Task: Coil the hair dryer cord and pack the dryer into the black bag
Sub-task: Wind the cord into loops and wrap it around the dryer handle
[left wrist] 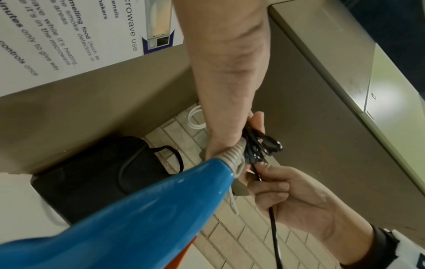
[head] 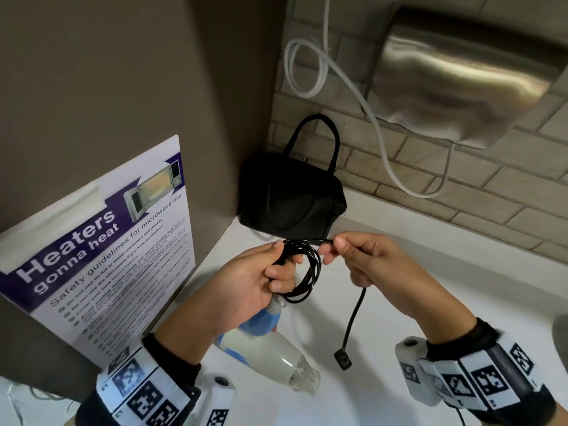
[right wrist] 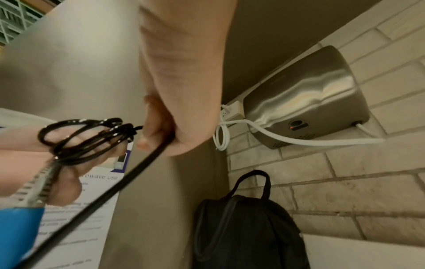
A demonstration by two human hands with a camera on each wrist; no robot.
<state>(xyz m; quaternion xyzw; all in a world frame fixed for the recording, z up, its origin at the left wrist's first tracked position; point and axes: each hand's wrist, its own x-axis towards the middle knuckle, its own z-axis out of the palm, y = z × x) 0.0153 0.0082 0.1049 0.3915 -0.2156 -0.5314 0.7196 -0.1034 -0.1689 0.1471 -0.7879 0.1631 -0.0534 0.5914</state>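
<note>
My left hand [head: 270,269] grips several black loops of the hair dryer cord [head: 307,272], and the blue and white hair dryer [head: 264,342] hangs below it over the white counter [head: 399,272]. My right hand [head: 347,256] pinches the free stretch of cord beside the coil; the tail drops to the black plug [head: 342,359]. In the left wrist view the blue dryer handle [left wrist: 138,209] fills the foreground, and the coil [left wrist: 260,145] sits in my fingers. The right wrist view shows the coil [right wrist: 85,140] and taut cord [right wrist: 103,193]. The black bag [head: 292,198] stands in the corner behind my hands, apparently closed.
A steel hand dryer [head: 467,75] hangs on the brick wall with its white cable [head: 338,78] looping down. A microwave safety poster [head: 101,241] leans on the brown panel at the left. A dark rim [head: 561,330] shows at the counter's right edge.
</note>
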